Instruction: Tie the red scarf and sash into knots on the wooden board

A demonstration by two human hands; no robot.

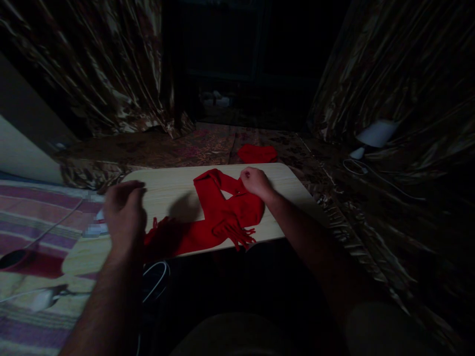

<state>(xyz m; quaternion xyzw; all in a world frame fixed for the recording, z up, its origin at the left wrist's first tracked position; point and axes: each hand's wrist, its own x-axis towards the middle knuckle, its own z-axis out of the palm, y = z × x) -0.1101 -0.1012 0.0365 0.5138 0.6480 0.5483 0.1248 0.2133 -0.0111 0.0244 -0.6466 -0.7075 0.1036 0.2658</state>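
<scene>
A red scarf with fringed ends lies on a small light-wood table, bent into a loop with its two ends crossing. One fringed end points right at the table's near edge, and the other stretches left. My right hand is closed on the upper right of the loop, fingers pinched together on the cloth. Above the table's left side, my left hand hovers, thumb apart from loosely bent fingers, with nothing visible in it. The scarf's left fringe is just beside that wrist.
Behind the table lies another red cloth. A white lamp with a cord stands at the right. On the left are a striped bed cover, a red cup-like object and a white plug. Patterned curtains hang behind.
</scene>
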